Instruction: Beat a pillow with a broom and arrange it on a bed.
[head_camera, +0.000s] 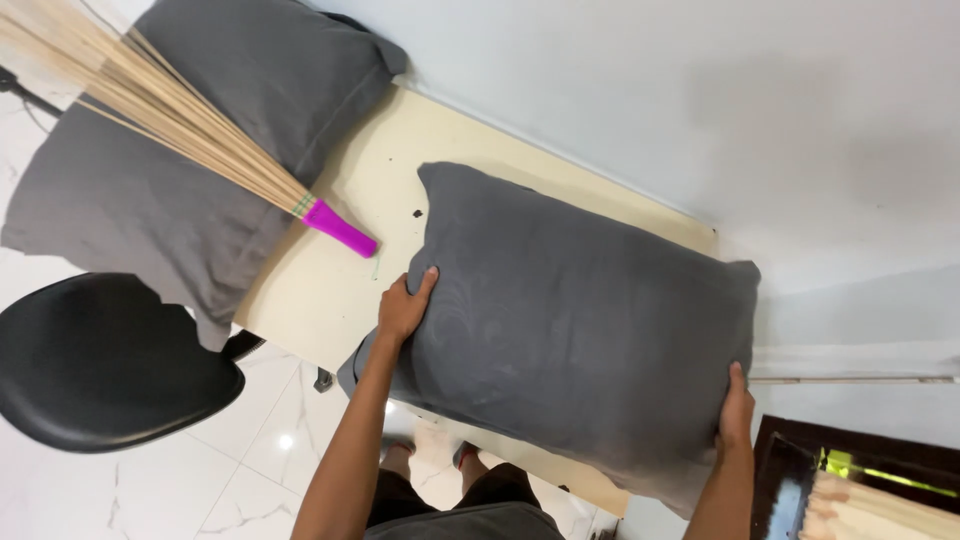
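A dark grey pillow (575, 310) rests on a cream table (330, 290) against a white wall. My left hand (405, 305) grips its left edge, thumb on top. At the pillow's lower right corner my right hand (737, 408) clasps the edge. The pillow spans the table's right half and hangs over its near edge.
A second grey pillow (275, 75) and a grey cloth (130, 215) lie at the table's left end, under a straw broom (170, 115) with a magenta handle (340, 228). A black chair seat (105, 360) stands at the left on the white marble floor. A dark frame (850, 480) sits at the lower right.
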